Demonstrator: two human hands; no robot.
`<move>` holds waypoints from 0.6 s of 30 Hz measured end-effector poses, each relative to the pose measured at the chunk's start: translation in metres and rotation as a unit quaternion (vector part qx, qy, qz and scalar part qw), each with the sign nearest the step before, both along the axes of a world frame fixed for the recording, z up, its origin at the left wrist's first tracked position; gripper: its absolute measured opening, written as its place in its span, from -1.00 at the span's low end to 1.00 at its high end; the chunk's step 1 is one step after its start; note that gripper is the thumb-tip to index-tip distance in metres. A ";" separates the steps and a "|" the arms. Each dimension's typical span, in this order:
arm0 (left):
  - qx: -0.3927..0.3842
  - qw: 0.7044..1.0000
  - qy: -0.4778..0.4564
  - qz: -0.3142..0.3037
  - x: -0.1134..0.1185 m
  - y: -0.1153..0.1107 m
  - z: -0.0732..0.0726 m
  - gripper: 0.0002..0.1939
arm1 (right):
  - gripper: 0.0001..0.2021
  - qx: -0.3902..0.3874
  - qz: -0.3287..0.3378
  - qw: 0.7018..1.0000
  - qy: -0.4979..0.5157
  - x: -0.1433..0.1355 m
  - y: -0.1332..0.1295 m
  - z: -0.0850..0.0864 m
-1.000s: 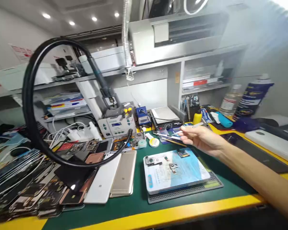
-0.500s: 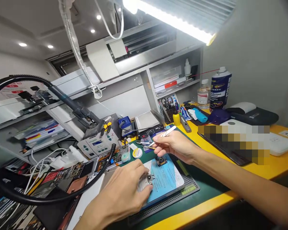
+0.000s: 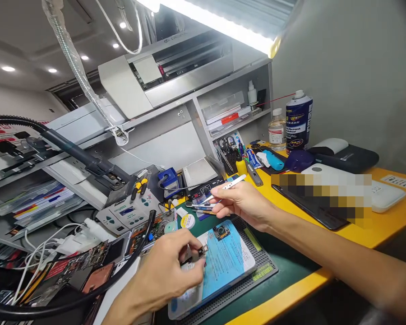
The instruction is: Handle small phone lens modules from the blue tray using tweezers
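My left hand (image 3: 165,266) pinches a small dark electronic part with a metal bracket (image 3: 202,251) between thumb and fingers, just over a flat blue-and-white box (image 3: 226,264). It looks like a phone camera module, though the fingers cover much of it. A second camera module (image 3: 221,231), black with a round lens, lies on the box's far end. White tweezers (image 3: 235,181) are gripped in my right hand (image 3: 246,203), their tips pointing left beyond the box. Under the box is a grey perforated pad (image 3: 265,267) on a green mat (image 3: 291,266).
A black flexible tube (image 3: 145,239) arcs across the left side, over boards and phones. Behind stand a grey soldering station (image 3: 128,212) and small tools. To the right are a spray can (image 3: 298,122), a clear bottle (image 3: 276,128) and a dark phone (image 3: 307,207) on the yellow table (image 3: 328,243).
My left hand has picked the small part up off the box and tilted it between the fingers. My right hand stays nearly where it was with the tweezers. The view has shifted right.
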State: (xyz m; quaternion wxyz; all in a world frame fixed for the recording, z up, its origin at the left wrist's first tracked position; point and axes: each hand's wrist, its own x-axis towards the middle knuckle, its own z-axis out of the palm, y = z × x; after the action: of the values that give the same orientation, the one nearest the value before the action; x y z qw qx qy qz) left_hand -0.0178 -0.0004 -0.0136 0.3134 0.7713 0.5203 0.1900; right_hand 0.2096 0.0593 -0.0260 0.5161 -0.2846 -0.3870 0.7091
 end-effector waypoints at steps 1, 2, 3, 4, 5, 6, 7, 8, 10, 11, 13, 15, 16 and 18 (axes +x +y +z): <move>-0.037 0.997 -0.069 0.012 -0.004 0.001 -0.001 -0.82 | -0.90 0.002 -0.007 1.000 0.007 0.001 0.001 0.001; -0.078 0.986 -0.143 0.022 -0.007 0.000 -0.001 -0.73 | -0.89 0.005 -0.011 1.000 0.013 0.002 0.001 0.002; -0.121 0.968 -0.219 0.030 -0.009 -0.001 -0.002 -0.63 | -0.89 0.009 -0.013 1.000 0.017 0.003 0.000 0.003; -0.161 0.944 -0.287 0.034 -0.009 -0.003 -0.002 -0.56 | -0.89 0.015 -0.012 1.000 0.020 0.003 -0.001 0.004; -0.197 0.916 -0.348 0.034 -0.008 -0.006 -0.001 -0.52 | -0.89 0.020 -0.009 1.000 0.021 0.003 -0.002 0.005; -0.227 0.888 -0.400 0.032 -0.005 -0.008 -0.001 -0.53 | -0.89 0.026 -0.006 0.999 0.022 0.003 -0.004 0.005; -0.249 0.861 -0.443 0.028 -0.003 -0.010 -0.001 -0.56 | -0.89 0.033 -0.002 0.999 0.021 0.002 -0.006 0.007; -0.267 0.833 -0.485 0.022 0.000 -0.012 -0.002 -0.60 | -0.87 0.041 0.002 0.999 0.019 0.001 -0.008 0.008; -0.300 0.771 -0.561 0.003 0.004 -0.012 -0.005 -0.68 | -0.84 0.056 0.006 0.998 0.009 0.000 -0.013 0.009; -0.315 0.740 -0.594 -0.008 0.005 -0.011 -0.008 -0.71 | -0.81 0.064 0.006 0.998 0.002 -0.001 -0.015 0.010; -0.342 0.685 -0.642 -0.034 0.005 -0.008 -0.014 -0.73 | -0.77 0.080 0.003 0.997 -0.014 -0.002 -0.019 0.011; -0.362 0.647 -0.669 -0.057 0.004 -0.006 -0.020 -0.73 | -0.73 0.097 0.001 0.995 -0.033 -0.002 -0.023 0.010; -0.368 0.637 -0.674 -0.062 0.004 -0.006 -0.022 -0.73 | -0.72 0.105 0.002 0.993 -0.045 -0.003 -0.025 0.009; -0.383 0.627 -0.676 -0.059 0.006 -0.006 -0.026 -0.75 | -0.74 0.119 -0.004 0.990 -0.075 -0.006 -0.030 0.007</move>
State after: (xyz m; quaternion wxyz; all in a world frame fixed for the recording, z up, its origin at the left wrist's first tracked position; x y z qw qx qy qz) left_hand -0.0121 -0.0063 -0.0392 0.8545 0.2663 0.1419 0.4228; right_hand 0.2040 0.0297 -0.0185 0.5186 -0.2749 -0.5051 0.6327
